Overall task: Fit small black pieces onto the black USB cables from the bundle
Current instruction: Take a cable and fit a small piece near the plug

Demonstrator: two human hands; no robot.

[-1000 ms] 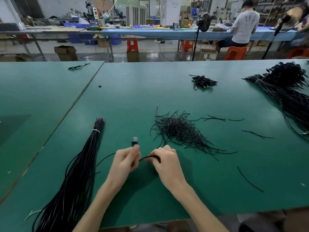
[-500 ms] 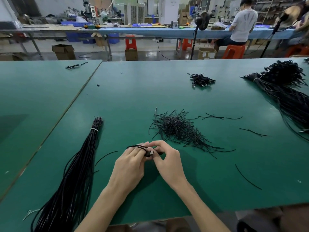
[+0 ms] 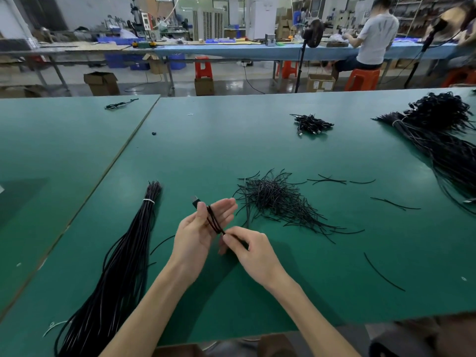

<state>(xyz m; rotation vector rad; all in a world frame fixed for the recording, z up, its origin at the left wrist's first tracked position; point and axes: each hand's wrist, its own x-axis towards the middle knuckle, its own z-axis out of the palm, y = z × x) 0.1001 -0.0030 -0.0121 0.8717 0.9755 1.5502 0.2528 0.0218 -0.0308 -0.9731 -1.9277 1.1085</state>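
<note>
Round the left hand (image 3: 199, 228) winds the cable (image 3: 212, 220) (right hand (image 3: 253, 249) pinches it).

You have one tied cable bundle (image 3: 121, 253) at your left, one larger bundle (image 3: 443, 145) far right, one heap of short black pieces (image 3: 275, 199), one pile of coiled cables (image 3: 311, 123), and one looped cable (image 3: 213, 219).
</note>
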